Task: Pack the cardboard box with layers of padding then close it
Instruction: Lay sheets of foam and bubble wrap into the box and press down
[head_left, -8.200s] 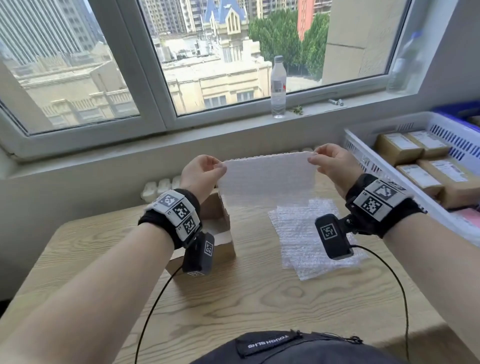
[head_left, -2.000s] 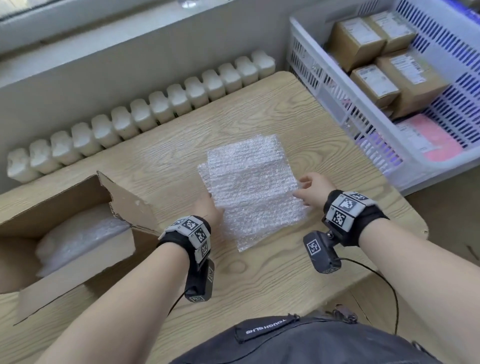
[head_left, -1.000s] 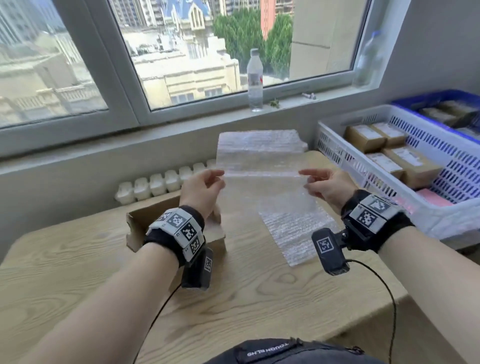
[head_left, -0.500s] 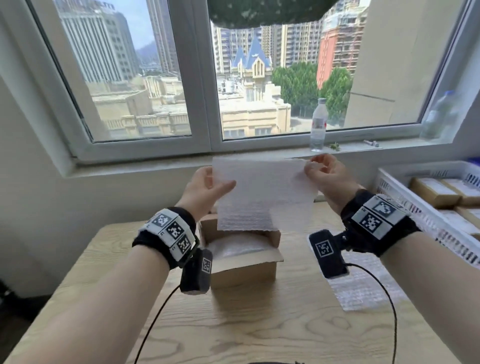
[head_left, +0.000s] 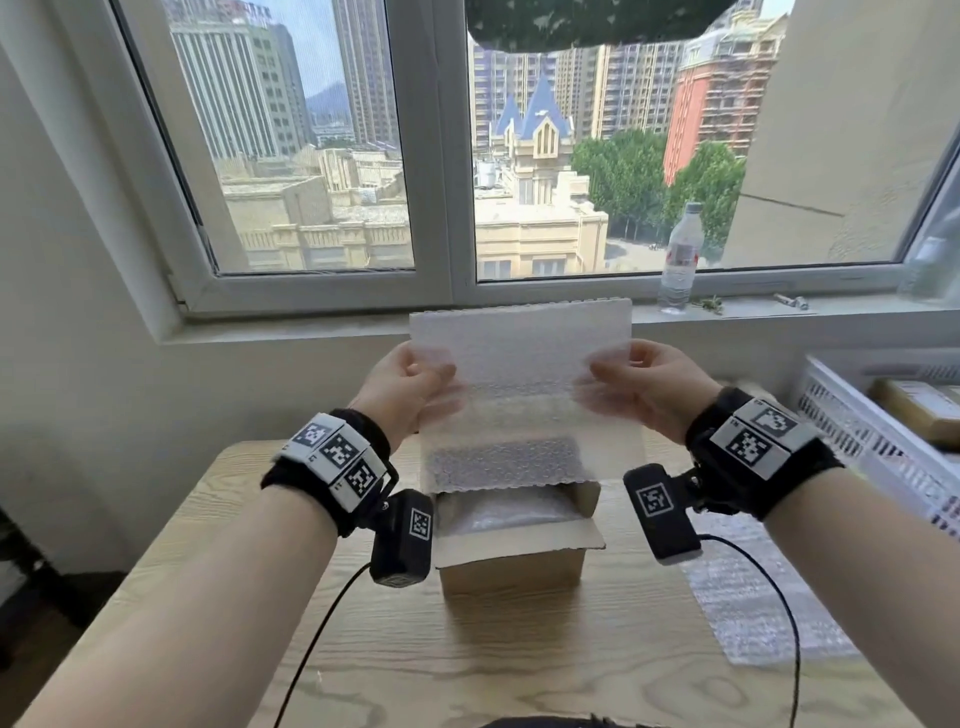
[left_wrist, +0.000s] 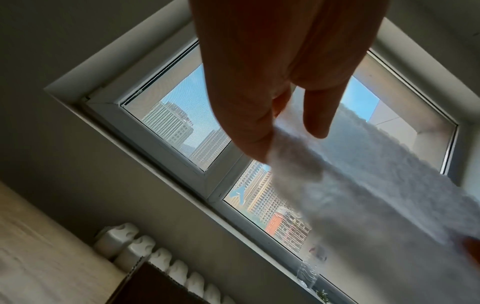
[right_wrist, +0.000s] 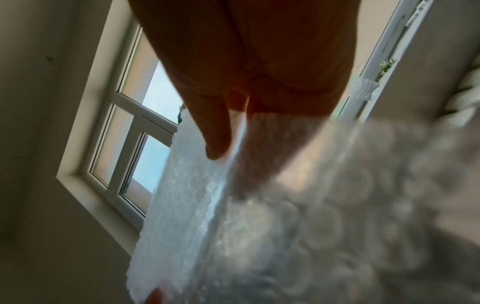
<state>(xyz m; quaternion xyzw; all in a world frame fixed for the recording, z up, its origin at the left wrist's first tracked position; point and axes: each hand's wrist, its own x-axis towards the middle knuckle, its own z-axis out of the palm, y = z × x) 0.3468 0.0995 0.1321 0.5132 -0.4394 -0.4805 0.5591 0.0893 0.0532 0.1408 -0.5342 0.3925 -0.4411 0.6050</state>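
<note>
A clear bubble wrap sheet (head_left: 519, 384) hangs upright in the air above the open cardboard box (head_left: 511, 566). My left hand (head_left: 410, 387) pinches its left edge and my right hand (head_left: 631, 387) pinches its right edge. The sheet's lower edge reaches down to the box's mouth. Inside the box lies earlier bubble wrap padding (head_left: 511, 512), and the box's flaps stand open. In the left wrist view my fingers (left_wrist: 249, 131) pinch the bubble wrap sheet (left_wrist: 363, 185). In the right wrist view the thumb (right_wrist: 215, 131) presses the bubble wrap sheet (right_wrist: 259, 216).
More bubble wrap sheets (head_left: 753, 608) lie on the wooden table (head_left: 467, 670) at the right. A white basket (head_left: 878, 457) with brown parcels stands at the far right. A water bottle (head_left: 679, 260) stands on the windowsill. A white radiator (left_wrist: 145, 251) runs behind the table.
The sheet has unfolded longer, its lower edge now hanging at the box's mouth. Both hands keep pinching its sides, now a little below its top edge.
</note>
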